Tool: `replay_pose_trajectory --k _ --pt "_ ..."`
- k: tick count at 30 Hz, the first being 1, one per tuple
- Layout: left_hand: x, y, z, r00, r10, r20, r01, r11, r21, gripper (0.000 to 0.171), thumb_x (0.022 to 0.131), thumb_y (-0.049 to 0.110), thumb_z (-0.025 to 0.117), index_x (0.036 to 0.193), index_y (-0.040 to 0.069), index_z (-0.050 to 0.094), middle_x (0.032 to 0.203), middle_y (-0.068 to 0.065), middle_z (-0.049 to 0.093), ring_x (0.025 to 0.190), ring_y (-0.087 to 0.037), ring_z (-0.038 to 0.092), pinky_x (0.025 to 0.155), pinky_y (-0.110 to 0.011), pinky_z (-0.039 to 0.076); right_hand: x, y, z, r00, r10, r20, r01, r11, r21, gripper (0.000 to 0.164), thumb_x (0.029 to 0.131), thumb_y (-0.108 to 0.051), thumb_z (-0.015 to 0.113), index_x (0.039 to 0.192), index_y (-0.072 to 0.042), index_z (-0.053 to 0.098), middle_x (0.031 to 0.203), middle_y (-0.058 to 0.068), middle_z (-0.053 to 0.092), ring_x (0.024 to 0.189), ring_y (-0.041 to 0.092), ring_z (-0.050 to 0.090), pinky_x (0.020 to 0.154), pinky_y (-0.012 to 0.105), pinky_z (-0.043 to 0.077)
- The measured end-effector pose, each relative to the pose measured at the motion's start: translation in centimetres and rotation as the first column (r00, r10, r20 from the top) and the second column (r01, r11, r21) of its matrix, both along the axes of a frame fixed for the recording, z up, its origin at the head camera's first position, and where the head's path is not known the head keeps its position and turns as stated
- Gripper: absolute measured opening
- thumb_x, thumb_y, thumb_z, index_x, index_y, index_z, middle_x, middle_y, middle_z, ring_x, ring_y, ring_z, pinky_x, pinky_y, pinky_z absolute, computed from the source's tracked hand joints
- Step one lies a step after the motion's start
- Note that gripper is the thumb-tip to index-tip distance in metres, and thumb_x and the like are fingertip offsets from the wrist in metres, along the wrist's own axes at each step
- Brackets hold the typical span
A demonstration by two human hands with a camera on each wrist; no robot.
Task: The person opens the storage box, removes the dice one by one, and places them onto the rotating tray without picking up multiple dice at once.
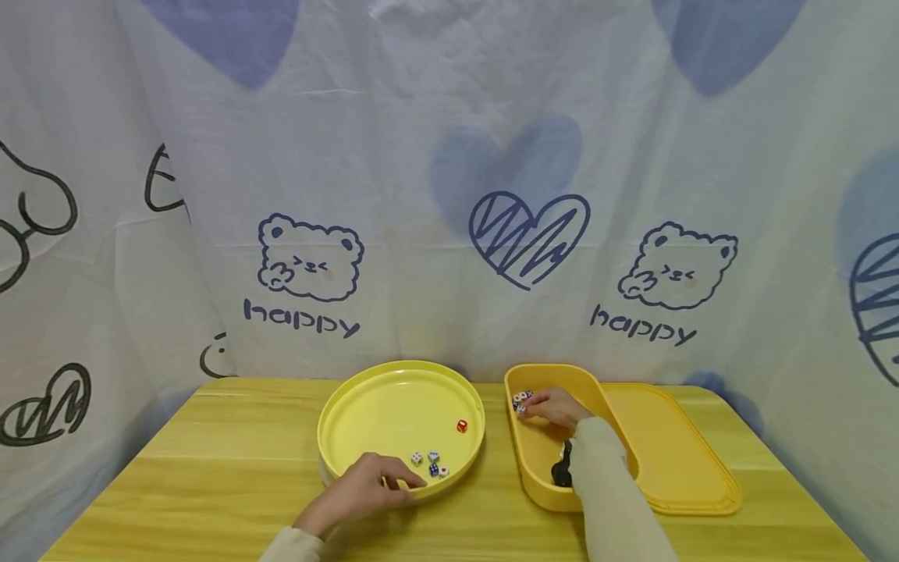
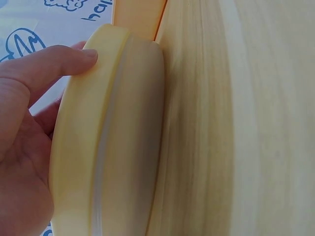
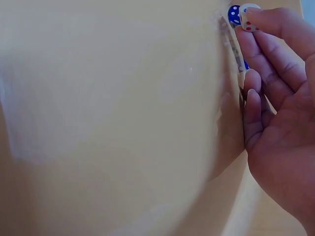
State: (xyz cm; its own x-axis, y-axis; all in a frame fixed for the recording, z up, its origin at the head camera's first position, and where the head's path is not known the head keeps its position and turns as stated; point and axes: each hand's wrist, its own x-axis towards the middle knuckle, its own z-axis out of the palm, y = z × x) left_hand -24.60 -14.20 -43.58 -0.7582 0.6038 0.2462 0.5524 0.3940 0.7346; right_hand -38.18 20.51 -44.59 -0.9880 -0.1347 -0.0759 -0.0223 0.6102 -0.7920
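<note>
My left hand [image 1: 368, 488] grips the near rim of a round yellow tray [image 1: 386, 414]. In the left wrist view its thumb lies on the outside of the tray wall [image 2: 110, 123], with the other fingers behind the rim. A red die [image 1: 461, 426] sits at the tray's right; several white and blue dice [image 1: 417, 458] lie near its front. Inside a deep orange-yellow box [image 1: 530, 460], my right hand [image 1: 558, 410] pinches a white die [image 3: 251, 18] between thumb and fingers. A blue die [image 3: 234, 14] touches or nearly touches it. More dice [image 1: 518, 400] lie by the box's left wall, partly hidden.
A black object [image 1: 562, 472] lies in the front of the box, partly covered by the right sleeve. A flat orange-yellow lid [image 1: 684, 453] lies right of the box. Behind the wooden table [image 1: 204, 468] hangs a white cloth [image 1: 407, 297] printed with hearts and bears.
</note>
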Motion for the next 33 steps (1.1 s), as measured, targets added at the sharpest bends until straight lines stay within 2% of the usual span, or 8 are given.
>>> replay_pose_trajectory --k 7,13,18,21,25,28,31,33 --pt "0.1 0.0 0.0 1.0 0.015 0.012 -0.015 1.0 -0.001 0.015 0.084 0.007 0.072 0.099 0.006 0.077 0.091 0.002 0.071 0.07 -0.002 0.055 0.062 -0.023 0.047 0.1 0.1 0.0 1.0 -0.025 0.007 0.025 0.999 -0.041 0.02 0.083 -0.017 0.075 0.095 -0.001 0.073 0.092 0.002 0.065 0.085 0.02 0.051 0.073 0.03 0.04" --pt "0.2 -0.1 -0.2 0.999 0.022 0.028 -0.022 1.0 -0.001 0.016 0.084 0.007 0.072 0.099 0.006 0.077 0.091 0.003 0.071 0.07 -0.002 0.055 0.062 -0.023 0.047 -0.1 0.1 -0.3 0.999 -0.029 0.021 0.031 0.996 -0.086 0.021 0.082 -0.015 0.075 0.097 -0.001 0.073 0.095 0.003 0.067 0.089 0.021 0.055 0.082 0.035 0.045" --pt "0.2 -0.1 -0.3 0.999 0.025 0.029 -0.025 1.0 0.0 0.016 0.084 0.007 0.072 0.099 0.006 0.077 0.092 0.004 0.071 0.07 -0.002 0.055 0.062 -0.023 0.047 0.0 0.1 -0.3 0.999 -0.04 0.035 0.044 0.992 -0.116 0.021 0.08 -0.014 0.074 0.096 0.0 0.073 0.096 0.004 0.068 0.091 0.022 0.056 0.087 0.038 0.045" --pt "0.2 -0.1 -0.4 0.999 0.019 0.026 -0.019 1.0 0.012 0.015 0.084 0.007 0.072 0.099 0.005 0.077 0.092 0.002 0.072 0.07 -0.002 0.054 0.062 -0.023 0.047 0.1 0.2 -0.3 0.999 -0.034 0.038 0.038 0.992 -0.117 0.02 0.08 -0.014 0.073 0.093 0.0 0.072 0.093 0.004 0.066 0.088 0.021 0.055 0.083 0.035 0.045" --pt "0.3 0.1 -0.6 0.999 0.003 0.039 -0.004 1.0 0.03 0.015 0.084 0.006 0.072 0.099 0.004 0.077 0.091 0.001 0.072 0.07 -0.001 0.055 0.062 -0.022 0.047 0.0 0.9 -0.1 0.998 0.017 0.058 -0.01 0.994 -0.113 0.013 0.083 -0.011 0.071 0.09 0.0 0.07 0.082 0.001 0.061 0.074 0.016 0.051 0.069 0.027 0.044" --pt "0.4 0.2 -0.4 0.999 0.008 0.04 -0.009 1.0 0.024 0.015 0.084 0.007 0.072 0.099 0.005 0.077 0.091 0.002 0.072 0.07 -0.002 0.055 0.062 -0.022 0.047 0.0 1.3 1.2 0.996 0.072 0.056 -0.066 0.992 -0.106 0.014 0.088 -0.01 0.067 0.095 0.003 0.068 0.081 0.003 0.06 0.069 0.016 0.051 0.066 0.027 0.045" --pt "0.3 0.1 -0.1 0.999 0.017 0.033 -0.017 1.0 0.011 0.016 0.084 0.007 0.072 0.099 0.006 0.077 0.092 0.002 0.071 0.071 -0.002 0.055 0.063 -0.023 0.047 0.2 1.5 3.1 0.994 0.101 0.036 -0.096 0.988 -0.12 0.02 0.091 -0.01 0.064 0.102 0.005 0.065 0.089 0.006 0.063 0.082 0.027 0.056 0.078 0.035 0.049" --pt "0.2 0.1 0.1 0.999 0.017 0.034 -0.017 1.0 0.005 0.016 0.084 0.007 0.072 0.099 0.006 0.077 0.092 0.001 0.071 0.072 -0.002 0.055 0.063 -0.023 0.047 0.3 1.5 4.2 0.994 0.105 0.013 -0.103 0.986 -0.133 0.023 0.091 -0.011 0.065 0.105 0.007 0.065 0.096 0.007 0.063 0.095 0.033 0.055 0.088 0.042 0.047"
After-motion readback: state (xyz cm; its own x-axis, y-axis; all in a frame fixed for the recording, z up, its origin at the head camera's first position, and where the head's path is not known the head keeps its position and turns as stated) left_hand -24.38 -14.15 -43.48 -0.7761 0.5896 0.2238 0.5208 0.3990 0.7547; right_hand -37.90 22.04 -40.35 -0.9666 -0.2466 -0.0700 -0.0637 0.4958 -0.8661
